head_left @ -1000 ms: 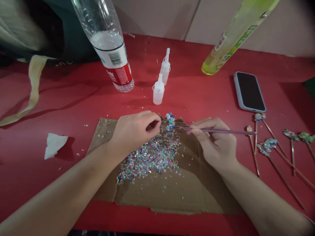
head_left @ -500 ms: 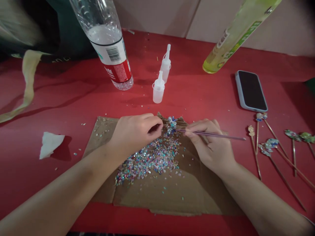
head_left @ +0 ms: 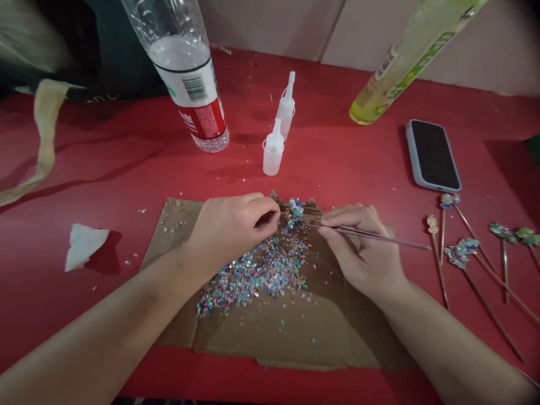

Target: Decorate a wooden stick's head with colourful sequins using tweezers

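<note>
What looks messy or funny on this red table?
Tiny glittery chips have spilled past the ragged cardboard sheet onto the red table, some near the white tissue. That looks odd because most of them lie heaped on the cardboard.

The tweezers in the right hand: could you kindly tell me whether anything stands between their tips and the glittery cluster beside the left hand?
Nothing visible does: the tips of the tweezers, held in the right hand, appear to reach the glittery cluster, right beside the left hand's fingers.
</note>
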A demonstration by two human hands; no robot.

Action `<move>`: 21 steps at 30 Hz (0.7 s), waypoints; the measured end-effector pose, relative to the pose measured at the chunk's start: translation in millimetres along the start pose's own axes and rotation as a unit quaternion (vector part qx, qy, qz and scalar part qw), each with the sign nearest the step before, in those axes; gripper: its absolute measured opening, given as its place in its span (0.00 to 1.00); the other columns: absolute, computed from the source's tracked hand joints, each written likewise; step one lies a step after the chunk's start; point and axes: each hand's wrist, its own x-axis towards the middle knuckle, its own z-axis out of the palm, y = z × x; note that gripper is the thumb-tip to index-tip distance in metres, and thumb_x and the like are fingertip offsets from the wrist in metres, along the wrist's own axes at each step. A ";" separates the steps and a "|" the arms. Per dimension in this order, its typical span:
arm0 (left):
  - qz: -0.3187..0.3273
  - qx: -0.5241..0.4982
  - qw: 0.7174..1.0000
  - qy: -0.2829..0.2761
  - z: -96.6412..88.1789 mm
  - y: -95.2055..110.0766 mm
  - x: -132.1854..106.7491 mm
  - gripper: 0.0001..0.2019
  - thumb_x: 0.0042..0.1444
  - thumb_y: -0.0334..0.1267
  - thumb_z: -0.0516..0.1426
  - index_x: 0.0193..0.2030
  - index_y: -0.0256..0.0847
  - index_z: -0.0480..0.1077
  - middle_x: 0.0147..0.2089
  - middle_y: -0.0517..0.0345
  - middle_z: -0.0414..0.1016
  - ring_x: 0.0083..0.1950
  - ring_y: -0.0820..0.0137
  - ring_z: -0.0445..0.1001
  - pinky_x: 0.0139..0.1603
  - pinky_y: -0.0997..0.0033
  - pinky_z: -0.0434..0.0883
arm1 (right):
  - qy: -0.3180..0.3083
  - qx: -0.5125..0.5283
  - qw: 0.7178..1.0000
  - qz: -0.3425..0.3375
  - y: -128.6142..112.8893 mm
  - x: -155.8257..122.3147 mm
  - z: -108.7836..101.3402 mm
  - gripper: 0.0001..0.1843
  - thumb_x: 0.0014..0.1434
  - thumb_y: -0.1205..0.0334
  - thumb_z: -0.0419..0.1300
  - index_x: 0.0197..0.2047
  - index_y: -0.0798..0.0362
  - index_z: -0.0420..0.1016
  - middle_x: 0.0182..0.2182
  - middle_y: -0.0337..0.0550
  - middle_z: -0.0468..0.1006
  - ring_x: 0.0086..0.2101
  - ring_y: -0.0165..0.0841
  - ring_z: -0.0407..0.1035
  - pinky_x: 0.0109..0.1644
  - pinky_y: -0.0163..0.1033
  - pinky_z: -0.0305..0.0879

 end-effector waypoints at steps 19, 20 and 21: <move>0.009 0.014 1.000 0.009 -0.1 1.3 -0.9 0.08 0.59 0.40 0.55 0.35 0.46 0.76 0.28 0.65 0.77 0.28 0.75 0.71 0.24 0.74 0.55 | -0.004 -0.095 0.992 -0.084 -4.7 3.6 -0.9 0.09 0.56 0.70 0.60 0.38 0.47 0.69 0.35 0.39 0.80 0.35 0.34 0.74 0.35 0.41 0.62; 0.009 0.015 1.000 0.009 -0.1 1.3 -0.8 0.09 0.59 0.40 0.55 0.35 0.46 0.76 0.28 0.65 0.77 0.28 0.75 0.71 0.24 0.74 0.55 | -0.007 -0.096 0.992 -0.087 -4.9 3.8 -0.9 0.09 0.56 0.70 0.60 0.38 0.47 0.70 0.35 0.39 0.80 0.35 0.34 0.74 0.35 0.41 0.62; 0.009 0.015 1.000 0.009 0.0 1.4 -0.7 0.09 0.59 0.40 0.54 0.35 0.46 0.76 0.28 0.65 0.77 0.28 0.75 0.71 0.24 0.73 0.55 | -0.009 -0.098 0.991 -0.089 -5.1 4.1 -1.0 0.09 0.56 0.70 0.60 0.38 0.48 0.70 0.34 0.39 0.80 0.34 0.34 0.74 0.35 0.41 0.62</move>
